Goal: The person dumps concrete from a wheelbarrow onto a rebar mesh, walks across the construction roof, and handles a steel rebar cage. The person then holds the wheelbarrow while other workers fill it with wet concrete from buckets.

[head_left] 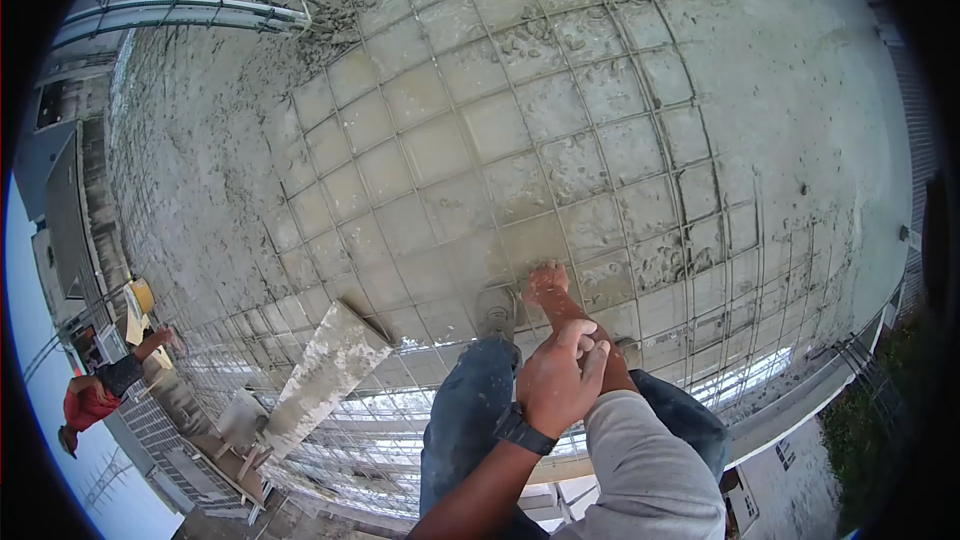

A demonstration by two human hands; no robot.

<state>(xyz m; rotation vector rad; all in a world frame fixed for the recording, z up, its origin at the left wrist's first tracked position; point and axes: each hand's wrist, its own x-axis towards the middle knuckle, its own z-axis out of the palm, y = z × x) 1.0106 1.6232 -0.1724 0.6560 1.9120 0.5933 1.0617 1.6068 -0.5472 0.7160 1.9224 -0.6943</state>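
Grey sleeve [650, 460], long axis along the right forearm [614, 368], just behind the left hand [555, 385], fingers part-curled, grip unclear; the right hand [547, 282], finger state indiscernible, nearer the steel grid [513, 89] ahead.

A flat, concrete-spattered board [325, 375] lies at lower left, with a smaller pale panel [243, 420] beside it. Farther left is a person [92, 400] in a red top and dark hat, near a yellow rounded object [142, 296]. A lattice pylon [106, 478] stands against pale sky [35, 340]. At upper left, a bar cage [190, 14] surrounds a white pipe [215, 13]. Green vegetation [858, 450] fills part of the lower right, below a corrugated surface [916, 110].
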